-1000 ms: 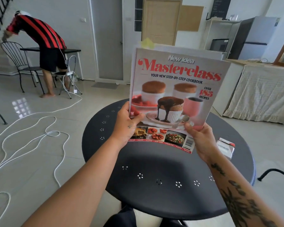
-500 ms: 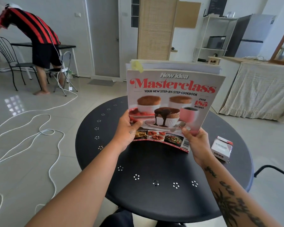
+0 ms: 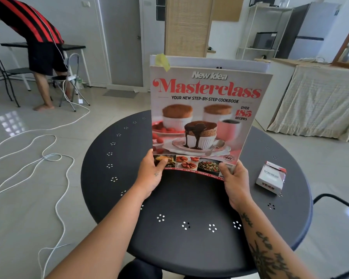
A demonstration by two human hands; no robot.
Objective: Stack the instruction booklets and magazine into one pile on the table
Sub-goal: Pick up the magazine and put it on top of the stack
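I hold a cookbook magazine (image 3: 206,115) titled "Masterclass" nearly upright above the round dark metal table (image 3: 117,168). Behind it, white instruction booklets (image 3: 214,62) stick out above its top edge, with a yellow sticky tab at the top left. My left hand (image 3: 151,174) grips the bundle's lower left corner, thumb on the cover. My right hand (image 3: 235,184) grips the lower right corner. The bundle's bottom edge hovers just over the tabletop; I cannot tell whether it touches.
A small white and red box (image 3: 271,178) lies on the table's right side. White cables (image 3: 48,158) trail over the floor at left. A person in a red-striped shirt (image 3: 38,35) bends over a far table. A cloth-covered counter (image 3: 318,101) stands at right.
The bundle has come down and nearer to the tabletop, and stands more upright. Both hands keep the same grip on its lower corners.
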